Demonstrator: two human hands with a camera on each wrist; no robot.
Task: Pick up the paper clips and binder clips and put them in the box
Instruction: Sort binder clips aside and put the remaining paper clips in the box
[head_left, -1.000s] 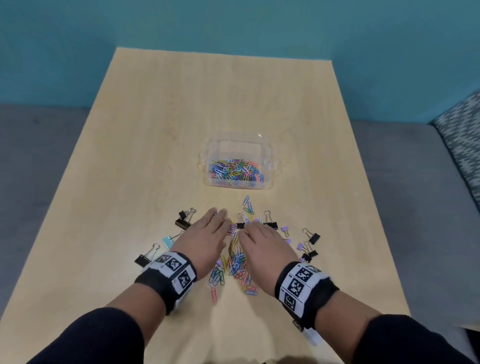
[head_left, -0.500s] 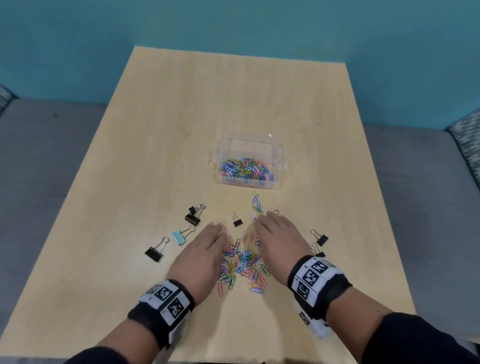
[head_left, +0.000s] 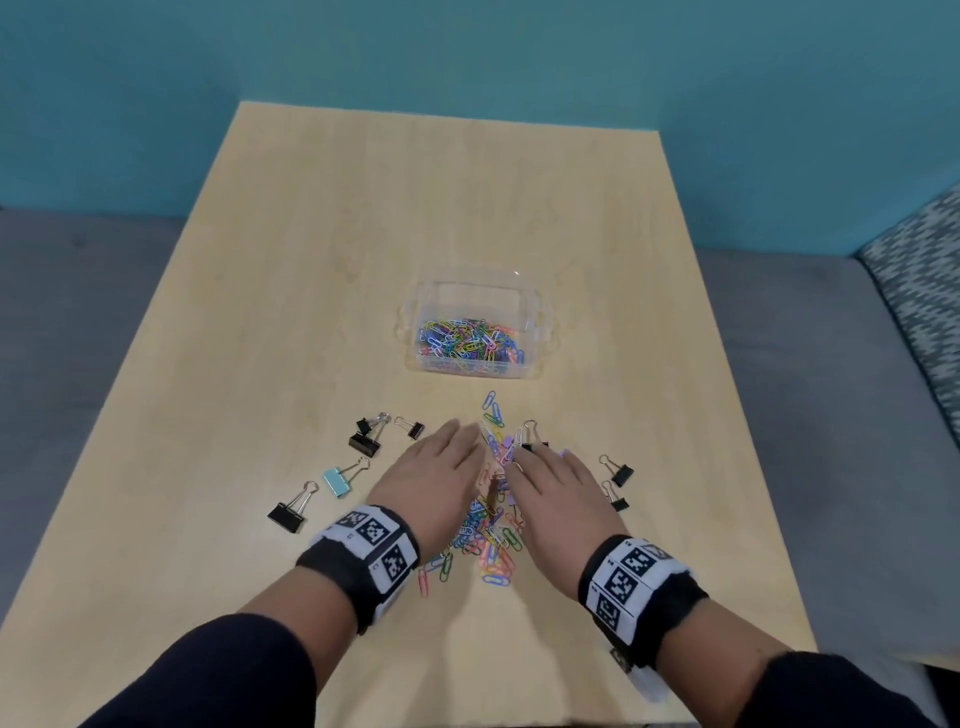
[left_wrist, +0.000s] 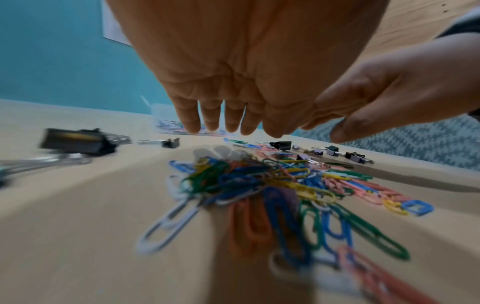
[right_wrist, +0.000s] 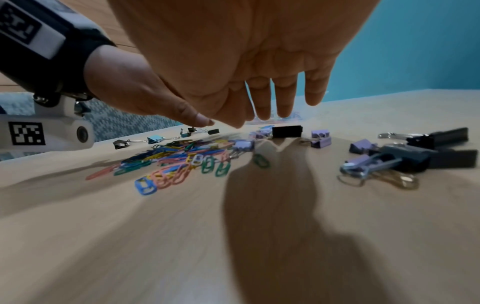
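On the pale wooden table (head_left: 260, 364), a heap of coloured wire paper clips (head_left: 488, 540) lies between the left hand (head_left: 431, 483) and the right hand (head_left: 556, 499), both flat with straight fingers, holding nothing. Black, blue and lilac metal binder clips (head_left: 363, 441) are scattered left and right. The clear plastic box (head_left: 475, 332), partly filled, sits farther back.

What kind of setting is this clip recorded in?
Probably an office lounge or a staged recording room: a bare wooden table against a teal wall, grey carpet, and a patterned seat at the right.
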